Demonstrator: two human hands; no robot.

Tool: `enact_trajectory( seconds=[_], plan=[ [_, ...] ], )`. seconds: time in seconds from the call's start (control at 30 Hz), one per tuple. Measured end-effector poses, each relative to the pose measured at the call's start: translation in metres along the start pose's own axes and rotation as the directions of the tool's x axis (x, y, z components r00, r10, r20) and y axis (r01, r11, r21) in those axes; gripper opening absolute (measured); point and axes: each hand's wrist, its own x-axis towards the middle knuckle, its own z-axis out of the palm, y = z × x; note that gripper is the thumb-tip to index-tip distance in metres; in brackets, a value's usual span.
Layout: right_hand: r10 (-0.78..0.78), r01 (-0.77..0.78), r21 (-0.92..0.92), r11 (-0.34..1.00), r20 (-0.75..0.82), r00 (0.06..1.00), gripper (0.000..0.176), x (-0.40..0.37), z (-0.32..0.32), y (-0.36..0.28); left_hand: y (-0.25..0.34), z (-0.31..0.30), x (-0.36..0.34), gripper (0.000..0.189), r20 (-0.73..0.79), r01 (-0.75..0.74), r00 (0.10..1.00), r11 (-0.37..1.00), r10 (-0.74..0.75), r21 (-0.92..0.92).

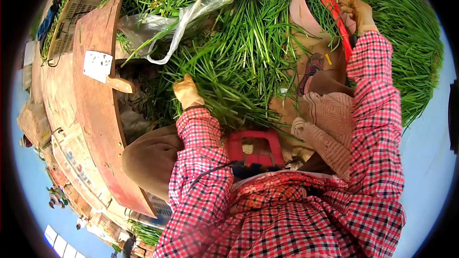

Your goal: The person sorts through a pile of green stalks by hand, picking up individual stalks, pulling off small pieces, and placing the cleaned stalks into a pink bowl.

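My left hand (188, 91), in a pale work glove, is closed around a bunch of long green chives (210, 62). The blades near it are blurred, and its far fingers are hidden. My right hand (358, 13), also gloved, reaches to the upper right with bent fingers pinched at a bundle of red strips (336, 16). The strips hang beside a pink curved container (302, 12). Between both hands lies a large loose heap of chives (256, 33). A clear plastic bag (191, 14) rests on the greens above my left hand.
A wooden board (95, 114) stands along my left, bearing a knife (103, 71) with a wide blade and wooden handle. Another big pile of chives (401, 43) lies at the right. A red stool-like frame (256, 145) is in front of me. A plastic crate (71, 16) sits far left.
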Motion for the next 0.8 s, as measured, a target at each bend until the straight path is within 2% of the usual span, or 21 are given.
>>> enact_trajectory(
  seconds=[0.03,0.07,0.1,0.13,0.17,0.2,0.23,0.27,0.3,0.37,0.4,0.43,0.5,0.53,0.57,0.6,0.63,0.67,0.73,0.77,0.8],
  plan=[
    [0.202,-0.251,-0.431,0.866,-0.157,0.967,0.044,0.025,-0.003,0.0,-0.01,0.016,0.007,0.023,0.044,0.168,0.986,0.959,-0.162,-0.228],
    [-0.086,-0.079,-0.641,0.763,-0.223,0.971,0.047,0.022,0.003,0.002,-0.02,0.029,0.012,0.03,0.123,0.327,0.945,0.841,-0.304,-0.431],
    [-0.373,0.046,-0.818,0.573,-0.211,0.903,0.051,0.01,0.008,0.006,-0.01,-0.005,0.001,0.05,0.096,0.471,0.758,0.439,-0.646,-0.765],
    [-0.623,0.108,-0.941,0.321,-0.124,0.773,0.054,-0.006,0.014,0.008,-0.007,-0.019,0.0,0.053,-0.027,0.484,0.722,0.533,-0.691,-0.694],
    [-0.599,0.255,-0.885,0.39,-0.034,0.8,0.059,-0.034,0.031,-0.001,-0.004,-0.026,0.0,0.057,-0.153,0.5,0.686,0.615,-0.711,-0.61],
    [-0.615,0.345,-0.863,0.368,0.052,0.787,0.05,-0.04,0.049,0.009,0.002,-0.038,0.001,0.06,-0.279,0.519,0.651,0.682,-0.706,-0.516],
    [-0.583,0.374,-0.881,0.291,0.146,0.799,0.042,-0.042,0.077,0.029,0.011,-0.067,0.002,0.057,-0.163,0.569,0.66,0.63,-0.733,-0.528],
    [-0.505,0.375,-0.901,0.219,0.224,0.834,0.033,-0.039,0.109,0.054,0.008,-0.049,0.01,0.049,-0.397,0.342,0.67,0.736,-0.627,-0.585],
    [-0.412,0.395,-0.901,0.181,0.295,0.862,0.025,-0.047,0.138,0.076,0.013,-0.053,0.013,0.044,-0.395,0.241,0.687,0.704,-0.61,-0.669],
    [-0.268,0.516,-0.821,0.245,0.454,0.85,0.071,-0.084,0.184,0.098,0.036,-0.081,0.011,0.031,-0.43,-0.015,0.693,0.585,-0.578,-0.811],
    [-0.152,0.336,-0.883,0.328,0.302,0.941,0.084,-0.088,0.215,0.127,0.05,-0.098,0.01,0.024,-0.467,-0.171,0.682,0.498,-0.563,-0.85],
    [-0.107,0.291,-0.892,0.347,0.271,0.957,0.09,-0.101,0.235,0.139,0.06,-0.09,0.012,0.021,-0.463,-0.246,0.679,0.417,-0.57,-0.875],
    [-0.072,0.246,-0.917,0.313,0.235,0.969,0.098,-0.126,0.268,0.154,0.079,-0.083,0.015,0.019,-0.466,-0.256,0.767,0.455,-0.442,-0.853],
    [-0.079,0.244,-0.933,0.263,0.232,0.97,0.1,-0.133,0.28,0.165,0.088,-0.084,0.011,0.02,-0.438,-0.205,0.847,0.575,-0.3,-0.792],
    [-0.251,0.249,-0.948,0.2,0.197,0.948,0.098,-0.135,0.289,0.184,0.099,-0.088,0.011,0.017,-0.289,-0.118,0.93,0.563,-0.226,-0.818],
    [-0.326,0.29,-0.919,0.266,0.197,0.925,0.088,-0.135,0.288,0.193,0.11,-0.089,0.017,0.015,-0.129,-0.025,0.98,0.552,-0.151,-0.833],
    [-0.237,0.258,-0.906,0.335,0.184,0.954,0.082,-0.131,0.286,0.187,0.118,-0.083,0.029,0.02,-0.09,-0.016,0.988,0.505,-0.122,-0.863],
    [-0.144,0.219,-0.891,0.399,0.175,0.974,0.076,-0.127,0.283,0.181,0.122,-0.069,0.043,0.032,-0.254,-0.156,0.964,0.605,-0.08,-0.781],
    [-0.07,0.164,-0.866,0.472,0.149,0.986,0.07,-0.126,0.274,0.174,0.133,-0.051,0.079,0.05,-0.231,-0.102,0.973,0.851,-0.023,-0.515],
    [-0.047,0.167,-0.899,0.404,0.162,0.986,0.07,-0.122,0.277,0.182,0.138,-0.047,0.095,0.056,-0.074,-0.009,0.997,0.887,-0.028,-0.463],
    [-0.026,0.169,-0.927,0.334,0.17,0.985,0.071,-0.118,0.282,0.188,0.138,-0.048,0.113,0.059,-0.005,0.012,1.0,0.806,-0.018,-0.592]
  ],
)
